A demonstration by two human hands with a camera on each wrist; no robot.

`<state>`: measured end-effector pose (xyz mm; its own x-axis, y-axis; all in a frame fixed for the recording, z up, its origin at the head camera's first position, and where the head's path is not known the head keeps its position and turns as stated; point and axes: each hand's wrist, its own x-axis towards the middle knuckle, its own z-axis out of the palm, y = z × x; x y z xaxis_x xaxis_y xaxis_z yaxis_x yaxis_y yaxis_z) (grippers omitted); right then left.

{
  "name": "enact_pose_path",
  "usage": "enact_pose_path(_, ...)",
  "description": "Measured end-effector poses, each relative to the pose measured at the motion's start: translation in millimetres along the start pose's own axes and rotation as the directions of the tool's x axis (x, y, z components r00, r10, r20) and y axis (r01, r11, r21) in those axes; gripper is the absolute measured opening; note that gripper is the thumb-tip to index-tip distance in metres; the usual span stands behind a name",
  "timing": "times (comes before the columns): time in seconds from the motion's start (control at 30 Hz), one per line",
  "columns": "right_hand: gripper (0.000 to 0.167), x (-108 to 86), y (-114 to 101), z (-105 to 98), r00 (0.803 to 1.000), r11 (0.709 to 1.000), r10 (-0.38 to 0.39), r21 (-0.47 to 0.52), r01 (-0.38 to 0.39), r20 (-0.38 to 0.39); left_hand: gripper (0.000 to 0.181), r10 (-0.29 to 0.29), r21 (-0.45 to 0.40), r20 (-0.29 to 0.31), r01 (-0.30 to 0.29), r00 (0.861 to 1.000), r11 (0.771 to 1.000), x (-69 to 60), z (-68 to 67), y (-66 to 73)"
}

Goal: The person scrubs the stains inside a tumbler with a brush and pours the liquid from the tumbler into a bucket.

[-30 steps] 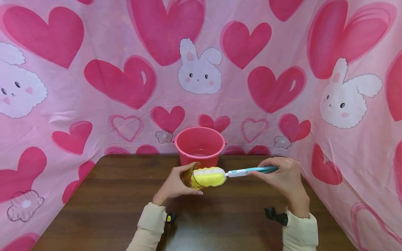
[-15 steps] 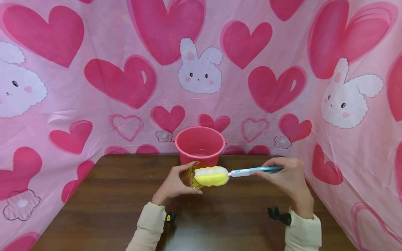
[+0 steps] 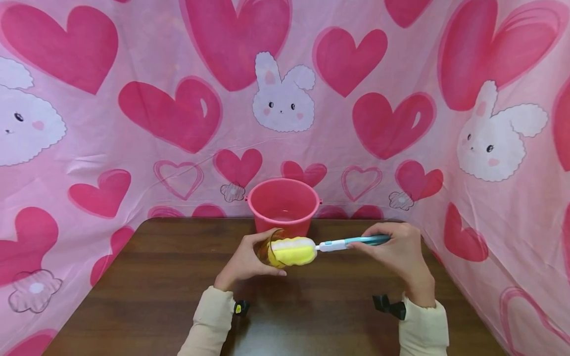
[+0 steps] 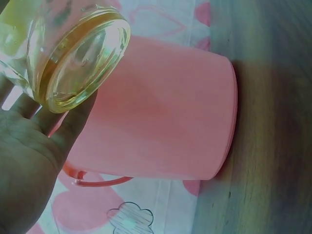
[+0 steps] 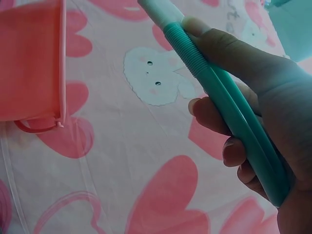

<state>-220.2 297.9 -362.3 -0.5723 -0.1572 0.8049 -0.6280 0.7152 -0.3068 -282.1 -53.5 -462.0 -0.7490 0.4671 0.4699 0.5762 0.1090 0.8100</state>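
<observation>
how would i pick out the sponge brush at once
On the wooden table, find the pink bucket at the far edge. In front, the right hand holds the sponge brush, its tip in the amber glass. Unlike both, it has a yellow-and-white head and slim teal-and-white handle.

Amber glass tipped sideways; yellow-white sponge brush partly inside

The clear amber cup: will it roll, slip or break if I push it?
Laid on its side, the clear amber cup would probably roll, because its base is round. Its smooth, shiny surface might feel slippery. It looks glassy, so it might crack.
</observation>
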Motion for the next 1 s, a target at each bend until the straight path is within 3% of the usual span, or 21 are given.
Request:
enact_pose_path(0.33, 0.035, 2.5, 0.2, 3.4, 1.0, 0.997, -0.027, -0.068, 0.027, 0.003, 0.085, 0.004, -0.018, 0.003, -0.004, 1.0, 1.0, 2.9, 3.4, 2.9)
enact_pose_path(1.0, 0.036, 3.8, -3.7, 7.9, 0.999, 0.993, -0.051, -0.109, 0.052, 0.013, 0.085, 0.017, -0.024, 0.0, -0.017, 1.0, 1.0, 2.7, 7.5, 3.7)
